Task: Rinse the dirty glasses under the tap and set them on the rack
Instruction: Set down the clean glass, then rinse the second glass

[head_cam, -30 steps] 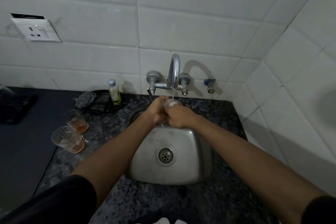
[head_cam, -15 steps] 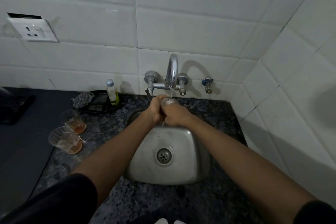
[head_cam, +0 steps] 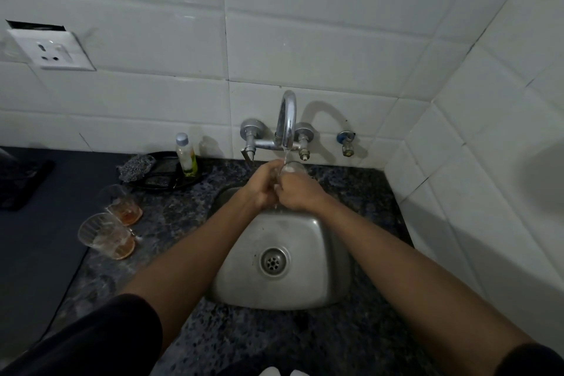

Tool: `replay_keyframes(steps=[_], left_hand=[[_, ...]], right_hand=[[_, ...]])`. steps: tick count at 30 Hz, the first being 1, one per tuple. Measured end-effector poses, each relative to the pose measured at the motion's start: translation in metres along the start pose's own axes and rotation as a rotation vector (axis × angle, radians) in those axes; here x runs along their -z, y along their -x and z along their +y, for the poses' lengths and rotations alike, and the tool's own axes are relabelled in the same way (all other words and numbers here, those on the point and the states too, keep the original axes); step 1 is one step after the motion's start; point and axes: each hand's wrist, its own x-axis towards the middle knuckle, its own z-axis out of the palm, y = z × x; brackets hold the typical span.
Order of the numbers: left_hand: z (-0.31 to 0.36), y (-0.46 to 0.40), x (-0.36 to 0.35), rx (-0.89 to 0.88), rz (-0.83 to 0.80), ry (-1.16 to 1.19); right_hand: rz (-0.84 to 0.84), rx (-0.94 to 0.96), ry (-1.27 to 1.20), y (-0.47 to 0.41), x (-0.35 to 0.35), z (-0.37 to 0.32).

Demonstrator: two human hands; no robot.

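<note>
White tiles (head_cam: 305, 49) are covering the wall, and the worktop (head_cam: 183, 217) is showing black stone speckled with grey, with a plain dark slab along its left edge. The two glasses (head_cam: 105, 235) near that edge are showing ribbed sides and amber dregs, while the sink (head_cam: 320, 284) and tap (head_cam: 288, 116) are gleaming dull silver.

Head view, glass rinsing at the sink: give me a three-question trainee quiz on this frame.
1. True or false: water is running from the tap.
2. How many dirty glasses wait on the counter? A one, B two, C four.
3. Fill in: both hands hold a glass over the ____.

Key: 1 true. 2 B: the near glass and the far glass. 3 sink.
</note>
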Motion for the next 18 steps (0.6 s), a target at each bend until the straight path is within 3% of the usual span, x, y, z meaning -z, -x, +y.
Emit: replay_keyframes(steps=[6,8,11,14,18], left_hand=[[0.012,-0.007,0.005,0.044,0.052,-0.091],[0.01,-0.009,0.004,0.044,0.068,-0.107],[0.005,-0.005,0.001,0.017,0.013,-0.051],[0.005,0.001,0.006,0.013,-0.02,-0.019],[0.011,0.004,0.006,0.074,0.018,-0.102]], right_hand=[[0.147,0.234,0.361,0.013,0.001,0.013],[0.154,0.167,0.315,0.013,0.0,0.007],[-0.016,0.001,0.039,0.008,0.0,-0.002],[-0.066,0.004,-0.08,0.004,-0.001,-0.001],[0.094,0.149,0.293,0.01,0.0,0.006]])
